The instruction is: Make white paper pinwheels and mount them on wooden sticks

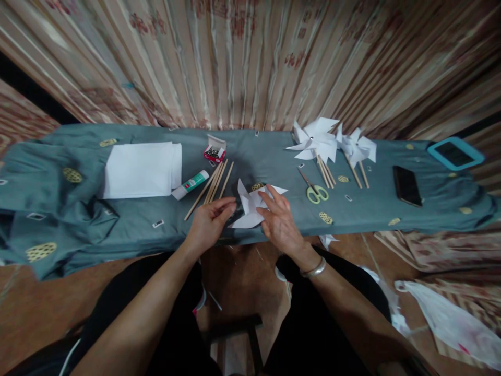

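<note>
The folded white paper (pixel 248 218) lies under the loosely spread fingers of the right hand (pixel 279 223). Just beside it, the left hand (pixel 208 223) pinches its fingertips together; whether around anything, I cannot tell.

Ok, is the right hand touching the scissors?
Apart. The head view shows a strip of cloth between the right hand and the scissors.

r hand (pixel 278 215) on pinwheel (pixel 249 218) (l hand (pixel 209 222) nr)
</note>
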